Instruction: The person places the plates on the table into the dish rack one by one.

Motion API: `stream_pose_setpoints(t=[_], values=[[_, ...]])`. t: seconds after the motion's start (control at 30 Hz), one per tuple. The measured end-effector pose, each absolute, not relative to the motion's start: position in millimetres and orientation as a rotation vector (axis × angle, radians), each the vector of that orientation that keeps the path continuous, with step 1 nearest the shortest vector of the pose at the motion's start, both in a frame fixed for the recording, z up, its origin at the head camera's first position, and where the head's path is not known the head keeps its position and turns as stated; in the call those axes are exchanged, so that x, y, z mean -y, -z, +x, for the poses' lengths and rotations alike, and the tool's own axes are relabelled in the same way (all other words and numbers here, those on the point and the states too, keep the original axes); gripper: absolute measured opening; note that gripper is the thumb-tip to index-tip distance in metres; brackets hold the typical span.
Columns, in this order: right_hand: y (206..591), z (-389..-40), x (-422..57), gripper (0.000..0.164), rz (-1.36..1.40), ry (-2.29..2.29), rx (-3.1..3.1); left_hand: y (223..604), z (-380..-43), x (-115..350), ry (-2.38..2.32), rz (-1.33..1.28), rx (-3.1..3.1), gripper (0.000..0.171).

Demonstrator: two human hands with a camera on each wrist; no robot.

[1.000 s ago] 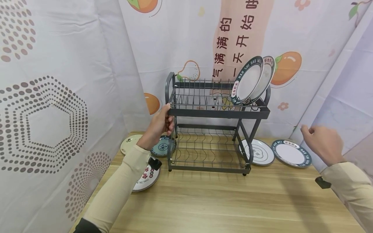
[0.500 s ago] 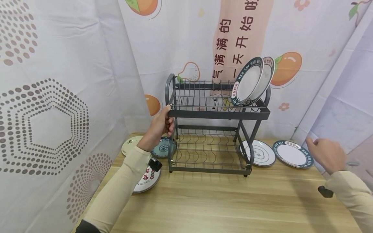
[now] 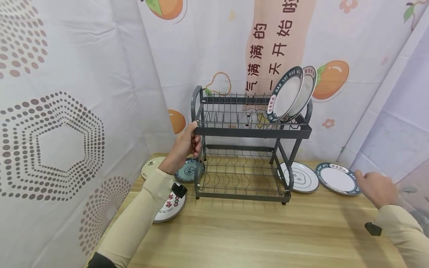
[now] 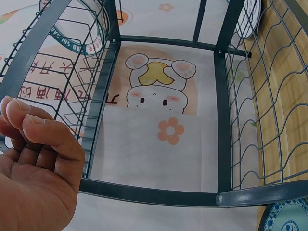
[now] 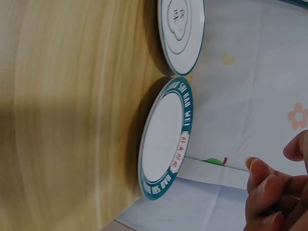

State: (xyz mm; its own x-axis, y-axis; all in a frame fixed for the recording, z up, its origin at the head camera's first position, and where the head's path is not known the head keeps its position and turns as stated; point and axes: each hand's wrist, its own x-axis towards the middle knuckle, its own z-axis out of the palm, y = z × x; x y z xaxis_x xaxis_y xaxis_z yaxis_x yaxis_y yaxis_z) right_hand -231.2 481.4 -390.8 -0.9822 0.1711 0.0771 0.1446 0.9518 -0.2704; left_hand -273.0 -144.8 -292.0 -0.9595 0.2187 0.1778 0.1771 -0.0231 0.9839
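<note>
A two-tier dark grey dish rack (image 3: 253,132) stands on the table. At the front left corner of its upper tier, my left hand (image 3: 184,145) grips the frame, thumb on top and fingers curled beneath. In the left wrist view those curled fingers (image 4: 48,130) are at the rack's dark bar. My right hand (image 3: 378,189) hovers at the right with loosely curled fingers, holding nothing. Nearest to it lies a white plate with a green lettered rim (image 3: 338,178). The right wrist view shows the thumb and fingers (image 5: 264,192) apart, beside that plate.
Two green-rimmed plates (image 3: 286,95) lean upright at the upper tier's right end. A white plate with green lines (image 3: 303,178) lies right of the rack. On the left lie a blue plate (image 3: 186,172), a cream plate (image 3: 151,167) and a white plate with red characters (image 3: 169,210). Printed curtains hang behind.
My right hand has come down and slightly right, closer to the green-rimmed plate on the table. The left hand keeps its grip on the rack.
</note>
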Motion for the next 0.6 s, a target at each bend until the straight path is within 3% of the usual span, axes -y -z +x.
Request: stream_pose_setpoints(t=[0.3,0.6], values=[[411.3,-234.5,-493.5,0.082,-0.335,-0.471,3.126,294.1,-273.2,145.2,-2.192,0.437,-2.172,0.063],[441.0,-237.5,-500.7,0.073,-0.314,-0.582,3.152,298.0,-270.7,146.6,-2.176,0.425,-2.168,0.064]])
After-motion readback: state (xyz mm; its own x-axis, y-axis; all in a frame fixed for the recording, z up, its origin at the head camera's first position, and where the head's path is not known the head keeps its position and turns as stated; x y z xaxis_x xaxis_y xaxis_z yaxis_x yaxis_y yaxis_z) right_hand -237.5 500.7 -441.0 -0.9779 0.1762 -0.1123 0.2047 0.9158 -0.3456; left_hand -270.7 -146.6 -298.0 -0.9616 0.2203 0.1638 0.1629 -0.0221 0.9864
